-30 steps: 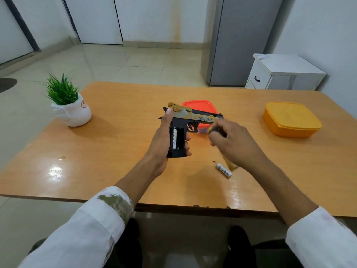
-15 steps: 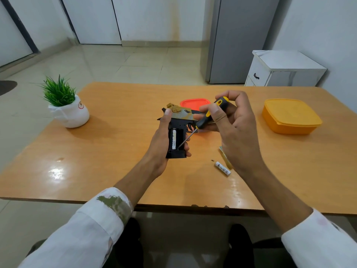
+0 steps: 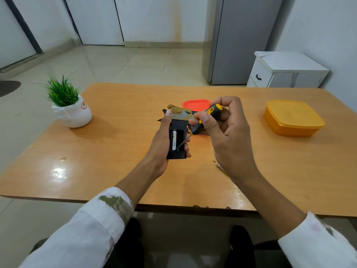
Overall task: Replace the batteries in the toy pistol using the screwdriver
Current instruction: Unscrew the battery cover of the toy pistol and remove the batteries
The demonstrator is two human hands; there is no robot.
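Table (image 3: 116,151), 2 tubs (image 3: 196,104) (image 3: 293,118) | left fingers (image 3: 167,120) grip 1 pistol (image 3: 179,123) | right fingers (image 3: 207,122) pinch 1 screwdriver (image 3: 196,128)

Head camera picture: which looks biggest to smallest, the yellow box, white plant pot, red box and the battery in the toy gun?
1. Yellow box.
2. White plant pot.
3. Red box, though partly hidden behind the toy pistol.
4. Battery in the grip.

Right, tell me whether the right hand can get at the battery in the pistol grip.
Likely yes: the grip compartment is open, and the screwdriver in the right hand reaches beside the battery.
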